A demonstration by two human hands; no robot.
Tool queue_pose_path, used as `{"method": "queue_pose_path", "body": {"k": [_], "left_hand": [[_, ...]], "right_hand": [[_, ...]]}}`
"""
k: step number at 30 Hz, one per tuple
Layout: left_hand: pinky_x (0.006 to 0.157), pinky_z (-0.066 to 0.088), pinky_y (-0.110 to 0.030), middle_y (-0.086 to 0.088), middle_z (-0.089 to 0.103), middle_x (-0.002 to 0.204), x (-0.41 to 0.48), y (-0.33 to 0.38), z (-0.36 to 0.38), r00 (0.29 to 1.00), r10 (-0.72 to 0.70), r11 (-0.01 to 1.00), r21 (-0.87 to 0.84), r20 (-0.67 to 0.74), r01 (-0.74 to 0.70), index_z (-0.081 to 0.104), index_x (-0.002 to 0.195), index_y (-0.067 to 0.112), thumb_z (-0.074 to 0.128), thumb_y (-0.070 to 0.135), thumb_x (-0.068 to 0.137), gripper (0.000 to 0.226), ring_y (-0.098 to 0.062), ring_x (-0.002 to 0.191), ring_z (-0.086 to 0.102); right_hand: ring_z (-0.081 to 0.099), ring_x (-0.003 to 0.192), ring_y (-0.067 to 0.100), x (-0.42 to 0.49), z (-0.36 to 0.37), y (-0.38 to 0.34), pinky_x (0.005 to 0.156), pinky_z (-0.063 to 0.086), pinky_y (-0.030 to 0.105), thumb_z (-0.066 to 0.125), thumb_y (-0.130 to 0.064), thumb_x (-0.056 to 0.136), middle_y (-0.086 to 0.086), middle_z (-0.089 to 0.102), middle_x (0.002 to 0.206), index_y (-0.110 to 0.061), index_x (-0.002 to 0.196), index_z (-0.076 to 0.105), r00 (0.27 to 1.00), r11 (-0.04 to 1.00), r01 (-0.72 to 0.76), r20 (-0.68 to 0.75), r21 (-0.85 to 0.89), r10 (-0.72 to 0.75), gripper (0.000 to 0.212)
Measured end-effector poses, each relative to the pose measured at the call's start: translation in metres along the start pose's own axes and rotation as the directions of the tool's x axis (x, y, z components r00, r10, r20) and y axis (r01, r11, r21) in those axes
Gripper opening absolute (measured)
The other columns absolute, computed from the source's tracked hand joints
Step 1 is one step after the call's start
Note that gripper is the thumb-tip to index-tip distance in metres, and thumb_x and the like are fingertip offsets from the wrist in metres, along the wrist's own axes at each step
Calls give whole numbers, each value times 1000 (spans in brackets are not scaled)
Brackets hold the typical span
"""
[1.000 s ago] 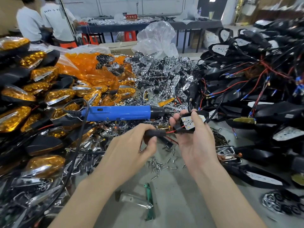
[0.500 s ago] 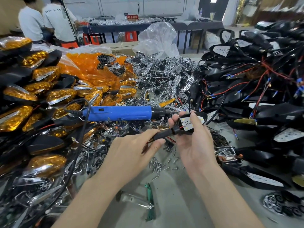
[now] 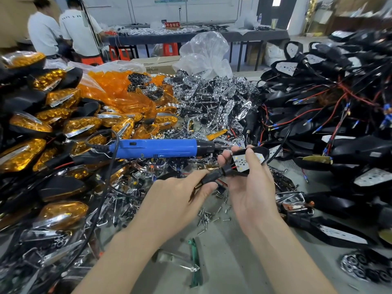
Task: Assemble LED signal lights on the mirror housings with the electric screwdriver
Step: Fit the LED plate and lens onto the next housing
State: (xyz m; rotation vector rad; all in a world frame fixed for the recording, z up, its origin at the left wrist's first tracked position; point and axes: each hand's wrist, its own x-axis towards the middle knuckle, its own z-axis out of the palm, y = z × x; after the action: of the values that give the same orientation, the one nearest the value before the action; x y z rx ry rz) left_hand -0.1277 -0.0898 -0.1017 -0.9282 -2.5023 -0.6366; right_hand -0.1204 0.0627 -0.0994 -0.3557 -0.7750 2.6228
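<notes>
My right hand (image 3: 252, 187) grips a black mirror housing (image 3: 257, 151) with a white LED board (image 3: 247, 161) in it, thumb lying across the board. My left hand (image 3: 178, 200) pinches the housing's black stem (image 3: 212, 177), where red wires come out. The blue electric screwdriver (image 3: 157, 147) lies on the pile just behind my hands, tip pointing right toward the housing, with no hand on it. Loose screws (image 3: 209, 215) are scattered on the table below my hands.
Finished amber-lens lights (image 3: 29, 126) are heaped at left, chrome reflectors (image 3: 212, 96) at centre back, black housings with red wires (image 3: 331, 115) at right. A green tool (image 3: 194, 262) lies on the grey table (image 3: 229, 268) near me. Two people (image 3: 63, 28) stand at the far left.
Both hands have lifted the housing slightly and tilted it, so the stem now slopes down to the left. My left fingers slid along the stem. The screwdriver has not moved.
</notes>
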Motion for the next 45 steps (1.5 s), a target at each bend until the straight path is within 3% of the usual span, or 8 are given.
{"method": "queue_pose_path", "body": {"k": [17, 23, 28, 33, 35, 38, 41, 45], "left_hand": [[39, 42, -29, 18, 35, 53, 0, -2, 2, 998, 50, 999, -8, -25, -51, 67, 113, 25, 39, 54, 100, 43, -9, 44, 52], [42, 32, -20, 19, 32, 49, 5, -6, 1, 999, 19, 999, -39, 28, -18, 60, 116, 35, 28, 65, 100, 47, -4, 44, 43], [50, 50, -30, 16, 66, 87, 9, 2, 2, 998, 62, 998, 24, 4, -62, 66, 119, 27, 37, 56, 98, 46, -7, 68, 64], [65, 51, -41, 13, 53, 118, 2, 6, 4, 983, 25, 999, -24, 182, -21, 28, 152, 33, 24, 43, 104, 49, -20, 76, 62], [68, 51, -42, 14, 57, 124, 2, 5, 4, 986, 19, 999, -45, 167, -11, 30, 152, 33, 29, 40, 106, 47, -22, 79, 65], [65, 51, -41, 11, 69, 100, 5, 1, 3, 993, -2, 999, -38, 121, 7, 40, 149, 35, 31, 44, 105, 46, -19, 80, 66], [54, 51, -39, 11, 48, 64, 5, 1, 1, 993, 4, 1000, 0, 119, -4, 41, 147, 36, 28, 47, 104, 47, -20, 61, 61], [40, 46, -33, 14, 29, 56, 7, 1, 0, 997, 37, 999, 17, 62, -38, 46, 139, 34, 35, 43, 102, 40, -17, 45, 53]], "right_hand": [[71, 74, 23, 2, -1, 3, 68, 61, 30, 48, -16, 109, 12, 67, 89, 8, 140, 47, 999, 998, -38, -22, 54, 39, 40], [70, 73, 21, 1, -2, 2, 69, 61, 29, 48, -20, 108, 8, 68, 87, -7, 119, 57, 997, 995, -81, 25, 64, 80, 19], [71, 78, 24, -1, -3, 4, 68, 61, 31, 49, -22, 108, 7, 71, 88, -11, 113, 58, 996, 997, -79, 42, 13, 78, 15], [74, 78, 24, 3, -3, 4, 67, 61, 31, 48, -19, 108, 8, 72, 85, -10, 121, 55, 997, 996, -68, 35, 53, 66, 17], [75, 79, 24, 3, -4, 4, 67, 61, 31, 47, -19, 108, 8, 73, 86, -10, 126, 55, 996, 995, -79, 40, 55, 77, 21], [76, 83, 24, 5, -5, 5, 68, 61, 30, 48, -20, 108, 10, 73, 91, -8, 130, 55, 993, 994, -103, 52, 37, 101, 26], [76, 89, 25, 5, -5, 5, 70, 62, 30, 48, -20, 108, 13, 73, 98, -6, 131, 55, 992, 993, -116, 60, 22, 115, 28], [76, 92, 25, 6, -6, 2, 70, 62, 30, 50, -19, 106, 8, 74, 90, -11, 120, 56, 989, 992, -122, 84, 26, 119, 17]]}}
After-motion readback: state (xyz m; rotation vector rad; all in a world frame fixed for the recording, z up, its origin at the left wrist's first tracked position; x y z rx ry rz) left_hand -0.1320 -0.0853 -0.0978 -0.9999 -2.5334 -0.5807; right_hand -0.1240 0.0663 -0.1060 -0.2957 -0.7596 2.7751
